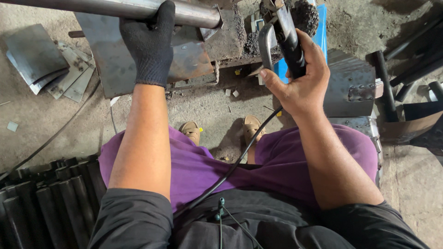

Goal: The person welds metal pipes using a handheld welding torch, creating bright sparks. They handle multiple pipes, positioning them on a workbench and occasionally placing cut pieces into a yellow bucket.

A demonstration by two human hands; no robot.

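Bright, even daylight throughout, soft shadows pooling under the legs near the sandals (pixel 221 130). Mild glare along the metal pipe (pixel 115 7) at far left. Sharp focus centre, slight wide-angle stretch at the edges, darker far right corner.

Stack of thin grey sheet-metal offcuts (pixel 44 64) lying on the dusty concrete floor (pixel 41 120) at far left. Bundle of short black steel tubes (pixel 44 205) packed side by side at lower left. More dark tubes (pixel 408 69) at right — near a bent grey hinged plate (pixel 350 87).
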